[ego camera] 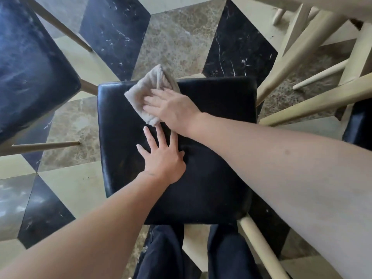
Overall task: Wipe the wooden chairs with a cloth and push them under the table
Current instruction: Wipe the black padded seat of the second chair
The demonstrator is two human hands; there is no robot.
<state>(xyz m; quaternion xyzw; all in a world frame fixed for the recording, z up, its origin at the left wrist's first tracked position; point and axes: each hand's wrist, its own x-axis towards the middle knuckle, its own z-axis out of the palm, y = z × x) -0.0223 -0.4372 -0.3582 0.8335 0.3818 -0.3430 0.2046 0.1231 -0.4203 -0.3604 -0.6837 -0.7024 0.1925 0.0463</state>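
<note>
I look straight down on a chair with a black padded seat point(211, 178) and pale wooden legs. My right hand point(173, 109) lies flat on a folded beige cloth point(145, 91) and presses it onto the seat's far left corner. My left hand point(163, 158) rests flat on the seat's middle, fingers spread, holding nothing. One cream leg point(259, 244) of this chair shows at the lower right. My dark trouser legs stand below the seat's near edge.
A second black-seated chair point(30, 67) stands at the upper left, its thin wooden legs reaching over the floor. Cream wooden legs and rails point(302, 49) fill the upper right, with another black seat edge point(360, 125) at the right. The floor is patterned marble tile.
</note>
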